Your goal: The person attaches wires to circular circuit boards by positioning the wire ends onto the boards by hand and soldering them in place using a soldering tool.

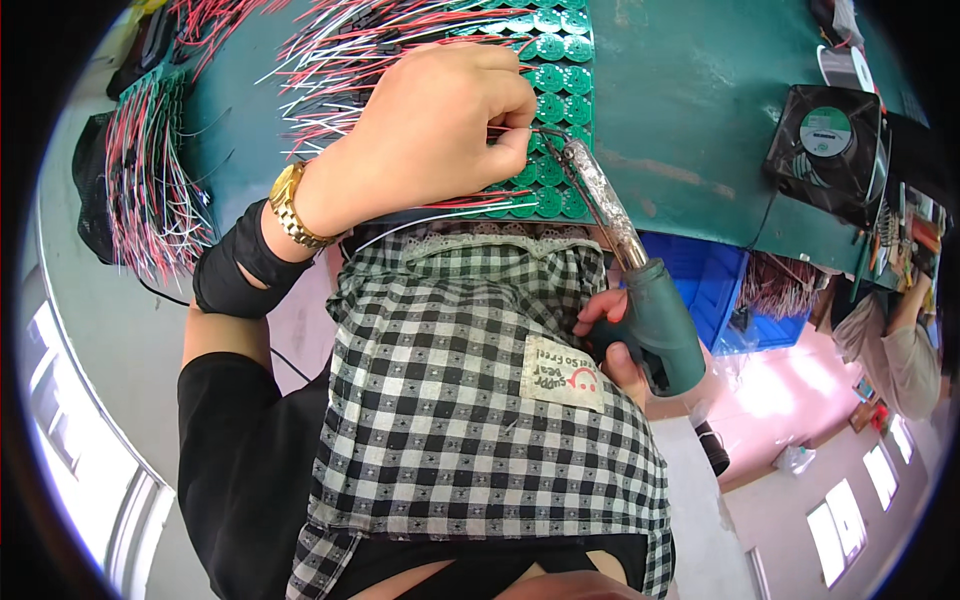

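risks, left to right: loose wires (330, 75), left of and beyond the left hand (455, 115): a wrist sweep could snag them. green circuit boards (550, 80), at its fingertips: lingering iron heat could scorch. poses: left hand, palm down, curled, pinching a thin wire (538, 130); right hand (615, 350), nearer the body, gripping soldering iron (655, 300).
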`<state>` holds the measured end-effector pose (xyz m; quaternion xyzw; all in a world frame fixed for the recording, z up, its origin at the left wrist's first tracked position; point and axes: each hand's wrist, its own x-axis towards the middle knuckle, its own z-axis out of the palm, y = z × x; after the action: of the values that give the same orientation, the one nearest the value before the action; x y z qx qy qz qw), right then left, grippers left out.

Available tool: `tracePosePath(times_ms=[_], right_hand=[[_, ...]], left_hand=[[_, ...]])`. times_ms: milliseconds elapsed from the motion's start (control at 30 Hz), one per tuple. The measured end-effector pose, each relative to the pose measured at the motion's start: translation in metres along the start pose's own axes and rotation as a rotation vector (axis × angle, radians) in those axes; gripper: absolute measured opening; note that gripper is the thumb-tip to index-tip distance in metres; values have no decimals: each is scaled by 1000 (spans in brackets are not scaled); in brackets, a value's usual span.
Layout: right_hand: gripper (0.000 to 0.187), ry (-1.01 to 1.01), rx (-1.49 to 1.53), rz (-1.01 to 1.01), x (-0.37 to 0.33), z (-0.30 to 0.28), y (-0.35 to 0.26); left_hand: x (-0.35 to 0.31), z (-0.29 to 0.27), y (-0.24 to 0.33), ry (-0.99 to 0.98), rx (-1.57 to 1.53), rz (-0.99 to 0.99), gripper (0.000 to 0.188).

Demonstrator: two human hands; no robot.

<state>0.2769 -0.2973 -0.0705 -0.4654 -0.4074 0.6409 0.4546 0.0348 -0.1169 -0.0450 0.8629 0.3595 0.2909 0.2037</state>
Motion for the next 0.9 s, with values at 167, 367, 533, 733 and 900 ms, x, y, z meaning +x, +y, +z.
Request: tracePosePath(times_ms=[167,367,533,733,900], right_hand=[[49,-19,-41,-49,4,-2,-13],[58,107,-6,-93,-1,5,-12],[59,173,18,-84,-1,9,-1],[55,68,-33,-109,4,3,-7],[46,33,12,-145,7,1,-8]], left_hand=[[-1,-3,-4,17,6,9,11],[0,-3,0,13,-19,-19,12],[-4,-2,-2,18,-18,-4,12],[-6,-6,-2,-7,-9,-16,11],[-8,-10,-3,-10,35,-10,10]])
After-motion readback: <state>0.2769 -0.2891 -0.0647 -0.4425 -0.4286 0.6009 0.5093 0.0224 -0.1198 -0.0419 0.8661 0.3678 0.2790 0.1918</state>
